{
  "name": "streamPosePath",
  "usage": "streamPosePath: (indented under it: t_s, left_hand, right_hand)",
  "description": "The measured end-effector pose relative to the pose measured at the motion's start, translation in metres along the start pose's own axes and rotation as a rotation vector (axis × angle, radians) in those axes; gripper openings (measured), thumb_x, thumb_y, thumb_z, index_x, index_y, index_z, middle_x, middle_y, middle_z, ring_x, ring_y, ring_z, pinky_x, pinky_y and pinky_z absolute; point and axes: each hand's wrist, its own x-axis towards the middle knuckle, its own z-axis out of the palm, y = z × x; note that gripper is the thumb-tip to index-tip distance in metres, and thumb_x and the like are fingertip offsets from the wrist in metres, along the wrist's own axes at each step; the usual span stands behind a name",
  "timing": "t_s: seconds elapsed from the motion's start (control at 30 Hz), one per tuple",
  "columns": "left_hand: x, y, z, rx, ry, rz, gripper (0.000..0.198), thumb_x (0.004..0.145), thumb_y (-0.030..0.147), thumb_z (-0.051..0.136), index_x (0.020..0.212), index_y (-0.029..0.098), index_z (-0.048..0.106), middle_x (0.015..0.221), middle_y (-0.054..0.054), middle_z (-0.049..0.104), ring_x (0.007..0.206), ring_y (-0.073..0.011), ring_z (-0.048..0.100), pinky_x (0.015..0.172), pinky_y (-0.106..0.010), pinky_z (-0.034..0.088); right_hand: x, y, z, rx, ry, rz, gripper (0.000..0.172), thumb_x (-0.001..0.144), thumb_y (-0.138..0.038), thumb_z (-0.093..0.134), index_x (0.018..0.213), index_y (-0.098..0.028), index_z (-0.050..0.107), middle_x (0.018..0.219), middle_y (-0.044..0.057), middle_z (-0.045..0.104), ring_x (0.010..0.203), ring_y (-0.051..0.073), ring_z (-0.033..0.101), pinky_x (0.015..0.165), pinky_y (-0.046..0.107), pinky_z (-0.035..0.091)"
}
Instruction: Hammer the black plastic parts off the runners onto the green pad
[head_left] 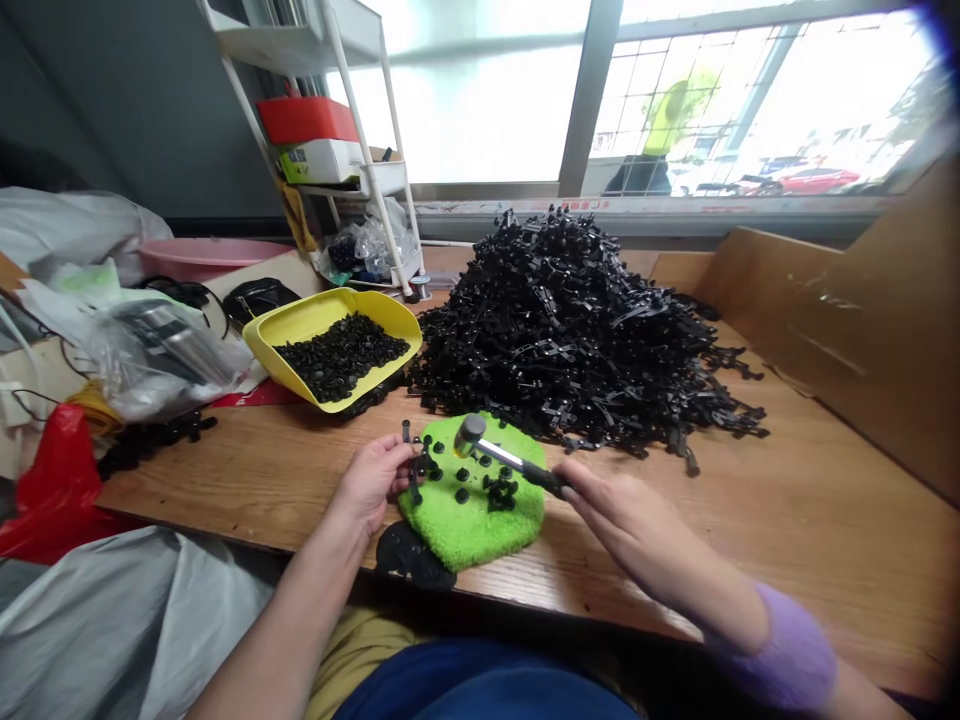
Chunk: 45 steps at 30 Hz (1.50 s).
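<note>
A small hammer (506, 458) is in my right hand (611, 500), fingers closed round its dark handle. Its head is over the far part of a fuzzy green cloth pad (480, 540). At the pad's left edge, my left hand (379, 480) pinches a thin black plastic part (415, 475) between thumb and fingers. Several round black caps (463, 495) stand on the pad, partly in rows. Near the pad's right side lies a little cluster of black pieces (501, 492). Whether the hammer touches anything is hard to tell.
Behind the pad rises a large heap of black plastic parts (562, 330). A yellow tray (337, 405) of small black pieces stands back left. Black discs (411, 555) lie at the table's front edge. A white shelf rack (352, 90) and a wooden board (847, 300) flank the heap.
</note>
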Motion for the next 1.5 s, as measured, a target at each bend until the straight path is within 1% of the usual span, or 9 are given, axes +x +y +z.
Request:
streamPosePath:
  t_s: [0.17,0.27,0.43,0.6,0.8,0.97,1.17,1.27,1.5]
  left_hand:
    - [0.002,0.000,0.001,-0.031,0.014,-0.023,0.010,0.066,0.017,0.065,0.075,0.014,0.061,0.064,0.000,0.065,0.043,-0.0045,0.055,0.037,-0.011,0.040]
    - [0.003,-0.001,0.000,-0.014,0.014,-0.020,0.011,0.064,0.017,0.066,0.072,0.013,0.061,0.064,0.000,0.064,0.041,-0.0034,0.052,0.038,-0.011,0.040]
    - [0.003,-0.001,0.001,-0.001,0.023,-0.001,0.015,0.061,0.022,0.067,0.071,0.014,0.060,0.059,0.002,0.062,0.040,-0.0029,0.049,0.036,-0.011,0.034]
    - [0.004,-0.001,0.003,0.029,0.028,0.030,0.016,0.058,0.023,0.068,0.066,0.014,0.056,0.056,0.003,0.060,0.038,-0.0029,0.046,0.035,-0.012,0.032]
    - [0.002,0.001,0.005,0.014,0.021,0.026,0.020,0.055,0.021,0.070,0.064,0.014,0.054,0.052,0.005,0.057,0.037,-0.0031,0.045,0.034,-0.012,0.031]
    - [0.005,0.000,0.003,-0.014,0.049,-0.012,0.019,0.053,0.019,0.071,0.065,0.011,0.058,0.051,0.005,0.055,0.035,-0.0015,0.042,0.033,-0.012,0.029]
    - [0.005,0.000,0.001,-0.075,0.048,-0.041,0.021,0.054,0.018,0.072,0.069,0.011,0.060,0.060,0.001,0.062,0.038,-0.0030,0.048,0.031,-0.012,0.027]
    - [0.004,0.001,0.002,-0.053,0.048,-0.041,0.020,0.054,0.018,0.072,0.068,0.011,0.060,0.059,0.001,0.062,0.037,-0.0033,0.049,0.030,-0.012,0.024]
    - [0.005,-0.002,0.003,-0.020,0.069,-0.001,0.020,0.053,0.019,0.072,0.065,0.012,0.058,0.053,0.005,0.056,0.035,-0.0009,0.043,0.031,-0.011,0.024]
  right_hand:
    - [0.021,-0.006,0.016,-0.178,-0.022,-0.073,0.024,0.097,-0.028,0.028,0.079,-0.019,0.042,0.065,0.001,0.051,0.055,0.016,0.046,0.053,0.026,0.030]
    - [0.026,-0.005,0.022,-0.292,-0.037,-0.065,0.025,0.095,-0.026,0.032,0.072,-0.019,0.037,0.060,0.000,0.046,0.053,0.015,0.043,0.052,0.026,0.026]
    - [0.024,-0.005,0.023,-0.194,0.010,-0.078,0.026,0.098,-0.029,0.024,0.077,-0.019,0.037,0.066,0.001,0.048,0.056,0.015,0.043,0.052,0.026,0.026]
    - [0.024,-0.006,0.023,-0.301,-0.054,-0.041,0.025,0.095,-0.027,0.033,0.072,-0.019,0.036,0.058,-0.001,0.043,0.050,0.013,0.039,0.051,0.026,0.023]
    - [0.022,-0.005,0.019,-0.176,0.135,-0.091,0.026,0.098,-0.031,0.024,0.080,-0.019,0.039,0.065,0.000,0.046,0.055,0.014,0.041,0.053,0.026,0.025]
    - [0.022,0.004,0.022,-0.256,0.060,-0.064,0.026,0.097,-0.029,0.031,0.074,-0.019,0.037,0.061,-0.001,0.043,0.053,0.013,0.038,0.054,0.026,0.024]
    - [0.020,0.012,0.025,-0.129,0.111,-0.047,0.027,0.097,-0.031,0.030,0.076,-0.018,0.042,0.067,0.000,0.046,0.058,0.014,0.041,0.057,0.026,0.027]
    - [0.018,0.013,0.024,-0.110,0.081,-0.022,0.026,0.097,-0.030,0.030,0.078,-0.018,0.044,0.067,0.000,0.047,0.059,0.014,0.042,0.057,0.026,0.028]
    - [0.013,0.009,0.021,-0.121,0.059,-0.032,0.026,0.097,-0.030,0.030,0.078,-0.018,0.043,0.064,-0.001,0.045,0.055,0.013,0.040,0.055,0.026,0.027]
